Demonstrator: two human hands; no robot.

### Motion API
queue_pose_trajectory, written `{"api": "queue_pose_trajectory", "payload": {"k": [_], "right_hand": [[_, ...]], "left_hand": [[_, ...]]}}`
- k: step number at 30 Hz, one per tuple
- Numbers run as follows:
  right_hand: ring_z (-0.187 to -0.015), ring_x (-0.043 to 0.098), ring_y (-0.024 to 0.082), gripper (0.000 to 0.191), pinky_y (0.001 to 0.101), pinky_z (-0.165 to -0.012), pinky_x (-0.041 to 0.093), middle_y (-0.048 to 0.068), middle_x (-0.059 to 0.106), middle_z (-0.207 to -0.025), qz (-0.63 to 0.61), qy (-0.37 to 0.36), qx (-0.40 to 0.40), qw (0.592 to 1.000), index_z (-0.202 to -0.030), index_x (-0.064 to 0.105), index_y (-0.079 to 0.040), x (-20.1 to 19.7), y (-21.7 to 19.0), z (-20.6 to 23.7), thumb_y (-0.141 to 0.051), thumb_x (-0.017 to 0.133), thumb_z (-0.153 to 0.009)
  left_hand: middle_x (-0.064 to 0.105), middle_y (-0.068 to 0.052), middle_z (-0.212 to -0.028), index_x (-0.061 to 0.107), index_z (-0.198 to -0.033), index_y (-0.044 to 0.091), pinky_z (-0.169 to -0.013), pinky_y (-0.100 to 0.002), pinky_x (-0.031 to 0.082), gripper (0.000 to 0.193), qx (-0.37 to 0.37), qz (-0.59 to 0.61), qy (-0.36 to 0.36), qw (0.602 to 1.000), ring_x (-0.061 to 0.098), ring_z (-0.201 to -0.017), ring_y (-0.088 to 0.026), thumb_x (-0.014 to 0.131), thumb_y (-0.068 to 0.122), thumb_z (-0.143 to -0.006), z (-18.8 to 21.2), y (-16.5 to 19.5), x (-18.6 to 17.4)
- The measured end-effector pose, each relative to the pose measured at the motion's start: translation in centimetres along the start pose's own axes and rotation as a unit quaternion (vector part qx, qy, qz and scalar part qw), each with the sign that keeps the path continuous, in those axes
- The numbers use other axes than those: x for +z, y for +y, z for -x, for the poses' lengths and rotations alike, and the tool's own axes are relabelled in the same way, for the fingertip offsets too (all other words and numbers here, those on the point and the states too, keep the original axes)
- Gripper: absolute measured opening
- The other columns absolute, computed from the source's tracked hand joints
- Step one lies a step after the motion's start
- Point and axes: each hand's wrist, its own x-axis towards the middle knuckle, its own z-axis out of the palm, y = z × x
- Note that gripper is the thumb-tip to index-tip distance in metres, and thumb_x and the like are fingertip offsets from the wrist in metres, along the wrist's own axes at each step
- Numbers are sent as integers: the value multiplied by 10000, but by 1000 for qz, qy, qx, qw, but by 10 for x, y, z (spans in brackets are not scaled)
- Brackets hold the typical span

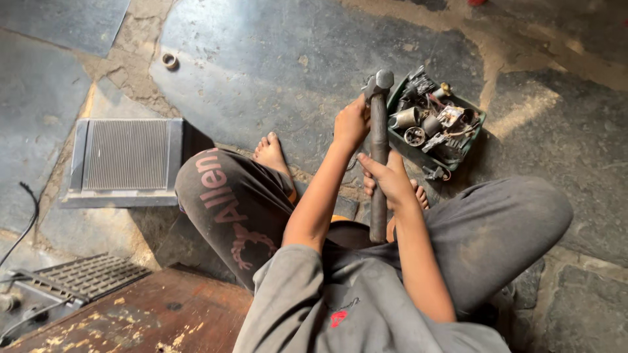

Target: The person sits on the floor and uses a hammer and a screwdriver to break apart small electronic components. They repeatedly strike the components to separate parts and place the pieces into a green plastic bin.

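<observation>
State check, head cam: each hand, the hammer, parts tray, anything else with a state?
left hand: closed around the hammer just below its head
right hand: gripping the handle lower down
hammer: upright, head on top
green tray: on the stone floor, full of metal parts
radiator core: lying flat
metal ring: loose on the floor

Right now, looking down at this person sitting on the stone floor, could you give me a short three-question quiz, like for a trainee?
1. True or false: both hands grip the long dark metal hammer.
2. Which hand is nearer the hammer's head: A left hand, B right hand?
3. Fill in: the green plastic tray of small metal parts lies on the person's ___ side.

Key: 1 true; 2 A; 3 right. The finned metal radiator lies on the opposite side.
</observation>
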Motion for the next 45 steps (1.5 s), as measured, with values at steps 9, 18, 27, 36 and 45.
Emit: {"api": "queue_pose_trajectory", "payload": {"k": [9,18,27,36,45], "right_hand": [[-442,492,87,276,272,-378,417,9,500,-630,38,11,-45,998,-926,484,-78,-8,15,-6,-106,754,-873],[-431,485,106,289,288,-371,409,12,487,-638,3,-33,-121,992,-926,483,-33,-14,26,-12,-76,766,-886],[-465,485,93,276,271,-394,408,16,502,-652,-30,6,-88,996,-915,498,-36,-32,30,-12,-68,772,-888],[-422,500,87,367,271,-356,416,-7,527,-632,36,34,-52,997,-1078,470,-191,-3,12,2,-94,722,-830],[-439,497,92,321,283,-382,432,3,506,-656,26,30,-109,993,-977,449,-57,-9,24,-9,-116,758,-909]], "left_hand": [[733,-173,-966,583,-1049,135,-748,-534,541,247,29,-21,18,999,696,-893,-439,695,220,-846,-8,-4,-2],[728,-188,-883,595,-1054,108,-702,-552,530,320,7,-10,17,1000,686,-829,-460,730,218,-785,-8,8,-12],[730,-209,-911,572,-1066,90,-712,-543,536,425,-32,-9,24,999,687,-863,-461,775,362,-810,-8,2,-27],[744,-173,-945,579,-1068,105,-738,-536,531,287,11,-17,7,1000,696,-889,-437,699,266,-861,-6,10,-8],[739,-171,-958,581,-1084,100,-748,-529,533,344,15,-17,11,1000,686,-909,-439,750,281,-846,0,-2,-2]]}}
